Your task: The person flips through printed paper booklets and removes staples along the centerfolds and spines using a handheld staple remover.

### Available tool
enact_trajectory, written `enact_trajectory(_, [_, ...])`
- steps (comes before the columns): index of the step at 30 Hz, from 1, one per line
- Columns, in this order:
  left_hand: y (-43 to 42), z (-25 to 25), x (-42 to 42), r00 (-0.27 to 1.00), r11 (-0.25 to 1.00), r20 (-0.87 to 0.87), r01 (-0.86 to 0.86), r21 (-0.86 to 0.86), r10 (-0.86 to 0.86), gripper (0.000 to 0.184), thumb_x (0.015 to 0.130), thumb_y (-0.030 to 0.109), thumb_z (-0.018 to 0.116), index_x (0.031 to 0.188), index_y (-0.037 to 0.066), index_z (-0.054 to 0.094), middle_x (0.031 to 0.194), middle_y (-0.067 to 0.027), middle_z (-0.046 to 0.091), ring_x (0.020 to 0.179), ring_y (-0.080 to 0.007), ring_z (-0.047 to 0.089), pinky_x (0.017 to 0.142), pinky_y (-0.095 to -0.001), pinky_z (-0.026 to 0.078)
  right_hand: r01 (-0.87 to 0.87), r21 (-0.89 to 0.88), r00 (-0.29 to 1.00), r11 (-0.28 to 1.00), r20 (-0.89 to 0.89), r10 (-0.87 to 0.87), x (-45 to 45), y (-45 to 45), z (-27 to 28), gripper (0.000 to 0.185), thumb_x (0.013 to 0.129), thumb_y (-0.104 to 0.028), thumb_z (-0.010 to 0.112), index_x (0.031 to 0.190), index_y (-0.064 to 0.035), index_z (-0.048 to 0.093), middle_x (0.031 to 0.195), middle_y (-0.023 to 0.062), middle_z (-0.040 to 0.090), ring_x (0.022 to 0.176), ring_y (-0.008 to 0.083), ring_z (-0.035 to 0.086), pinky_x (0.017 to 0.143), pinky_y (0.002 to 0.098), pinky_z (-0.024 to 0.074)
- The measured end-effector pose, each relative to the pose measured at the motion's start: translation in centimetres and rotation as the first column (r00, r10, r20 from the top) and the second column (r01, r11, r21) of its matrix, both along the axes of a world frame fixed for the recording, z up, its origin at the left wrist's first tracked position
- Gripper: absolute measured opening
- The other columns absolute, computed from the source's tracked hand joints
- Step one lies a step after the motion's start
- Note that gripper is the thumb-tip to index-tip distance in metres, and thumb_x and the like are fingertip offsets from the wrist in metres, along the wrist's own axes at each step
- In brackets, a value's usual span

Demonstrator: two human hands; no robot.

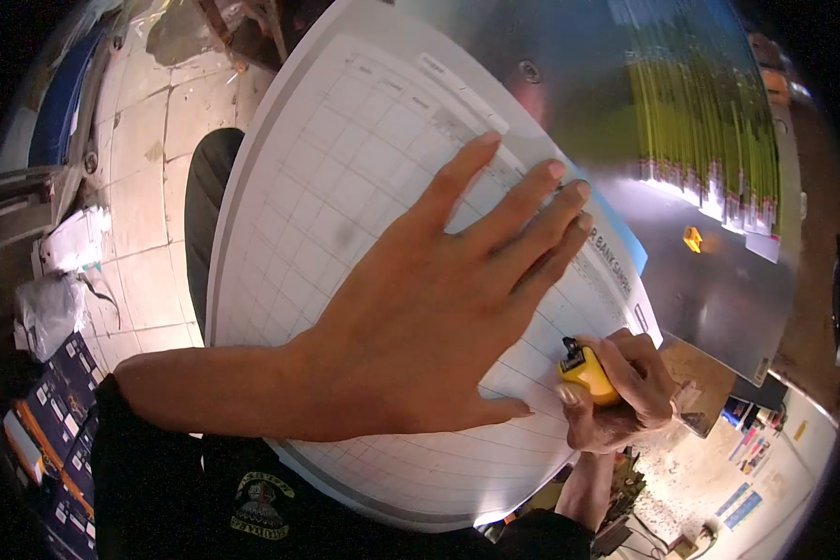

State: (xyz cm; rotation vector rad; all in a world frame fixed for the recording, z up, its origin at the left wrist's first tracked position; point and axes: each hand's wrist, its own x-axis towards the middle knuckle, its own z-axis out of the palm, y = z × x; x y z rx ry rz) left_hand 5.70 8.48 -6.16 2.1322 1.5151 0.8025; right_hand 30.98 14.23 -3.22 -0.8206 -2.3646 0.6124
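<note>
My left hand (pixel 429 299) lies palm down with its fingers spread across a large stack of white sheets printed with a grid (pixel 345 168). Nothing is gripped in it. At the lower right edge of the sheets, my right hand (pixel 625 387) is closed round a small yellow and black tool (pixel 589 375), held between thumb and fingers close to the paper. The tool's exact kind is hard to tell.
Beyond the sheets, a shiny grey table (pixel 728 308) bears a stack of green and blue printed pieces (pixel 700 121) and a small yellow object (pixel 693 239). A tiled floor (pixel 145 205) and a plastic bag (pixel 51 313) show at the left.
</note>
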Motion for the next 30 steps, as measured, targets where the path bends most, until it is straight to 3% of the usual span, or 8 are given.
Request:
enact_trajectory(6, [-0.1, 0.0, 0.1, 0.998, 1.0, -0.053, 0.016, -0.011, -0.016, 0.114, 0.069, 0.075, 0.073, 0.153, 0.004, 0.042, 0.165, -0.0131, 0.033, 0.155, -0.0294, 0.024, 0.126, -0.0597, 0.007, 0.074, 0.012, 0.989, 0.997, 0.129, -0.075, -2.4, -0.9, 1.1, 0.04, 0.068, -0.014, 0.08, 0.105, 0.0034, 0.079, 0.078, 0.0126, 0.07, 0.066, 0.0182, 0.064, 0.061, 0.0273, 0.05])
enact_trajectory(10, [0.1, 0.3, 0.0, 0.995, 1.0, -0.099, 0.016, -0.008, -0.017, 0.12, 0.068, 0.079, 0.072, 0.155, 0.004, 0.038, 0.165, -0.0146, 0.032, 0.156, -0.0309, 0.023, 0.126, -0.0593, 0.007, 0.073, 0.045, 0.991, 0.996, 0.109, -0.077, -2.7, -0.9, 1.1, 0.041, 0.066, -0.01, 0.092, 0.104, -0.0026, 0.079, 0.075, 0.013, 0.07, 0.061, 0.0172, 0.066, 0.052, 0.028, 0.0506])
enact_trajectory(16, [0.1, 1.9, 0.3, 0.978, 1.0, -0.209, 0.017, 0.026, -0.012, 0.117, 0.074, 0.079, 0.068, 0.154, -0.001, 0.038, 0.163, -0.0198, 0.034, 0.155, -0.035, 0.025, 0.125, -0.0601, 0.007, 0.059, -0.196, 0.975, 0.979, -0.199, -0.098, -2.1, 0.3, 0.2, 0.027, 0.084, -0.012, 0.083, 0.107, 0.0006, 0.077, 0.08, 0.0101, 0.07, 0.062, 0.0146, 0.064, 0.054, 0.027, 0.0502])
enact_trajectory(18, [0.2, 2.0, 0.6, 0.962, 0.998, -0.274, 0.031, 0.057, -0.014, 0.126, 0.067, 0.082, 0.073, 0.155, 0.001, 0.036, 0.163, -0.0209, 0.033, 0.153, -0.0375, 0.027, 0.126, -0.0597, 0.008, 0.124, -0.651, 0.918, 0.749, -0.211, -0.336, -0.8, 0.0, 0.5, 0.024, 0.096, -0.021, 0.075, 0.104, 0.0013, 0.077, 0.078, 0.0064, 0.069, 0.062, 0.0113, 0.063, 0.053, 0.0261, 0.0495])
enact_trajectory(19, [0.1, 2.0, 0.6, 0.957, 0.998, -0.292, 0.023, 0.053, -0.006, 0.126, 0.066, 0.08, 0.074, 0.155, 0.0, 0.035, 0.163, -0.0211, 0.032, 0.153, -0.0376, 0.027, 0.126, -0.0598, 0.009, 0.132, -0.659, 0.917, 0.74, -0.202, -0.343, -0.9, 0.1, 0.6, 0.044, 0.102, -0.039, 0.066, 0.102, 0.0044, 0.076, 0.078, 0.0104, 0.068, 0.061, 0.0129, 0.064, 0.052, 0.0253, 0.0513])
enact_trajectory(20, [-0.1, 2.1, 0.6, 0.95, 0.999, -0.311, 0.009, 0.047, 0.006, 0.126, 0.066, 0.079, 0.076, 0.155, 0.0, 0.035, 0.163, -0.0213, 0.032, 0.153, -0.0376, 0.026, 0.126, -0.0598, 0.009, 0.123, -0.644, 0.91, 0.755, -0.23, -0.345, -1.1, 0.0, 0.7, 0.044, 0.102, -0.039, 0.066, 0.102, 0.0044, 0.076, 0.078, 0.0104, 0.068, 0.061, 0.0129, 0.064, 0.052, 0.0253, 0.0513])
enact_trajectory(24, [-2.5, 1.7, 1.4, 0.989, 0.995, -0.141, 0.046, 0.085, -0.033, 0.091, 0.077, 0.047, 0.085, 0.147, 0.005, 0.047, 0.152, -0.0201, 0.048, 0.142, -0.0388, 0.044, 0.119, -0.0561, 0.03, 0.13, -0.713, 0.864, 0.689, -0.259, -0.431, -1.6, 0.2, 1.1, 0.049, 0.105, -0.043, 0.06, 0.101, 0.0043, 0.073, 0.076, 0.0085, 0.067, 0.061, 0.0134, 0.065, 0.053, 0.0268, 0.0519])
enact_trajectory(30, [-3.7, 2.4, 2.2, 0.983, 0.982, -0.141, 0.139, 0.13, -0.12, 0.065, 0.084, 0.034, 0.081, 0.139, 0.007, 0.057, 0.148, -0.0158, 0.054, 0.136, -0.0357, 0.051, 0.112, -0.0504, 0.04, 0.026, -0.756, 0.85, 0.654, -0.328, -0.413, -1.4, 0.4, 1.0, 0.052, 0.105, -0.046, 0.057, 0.102, 0.0045, 0.069, 0.075, 0.0085, 0.066, 0.061, 0.0148, 0.064, 0.056, 0.0291, 0.0523])
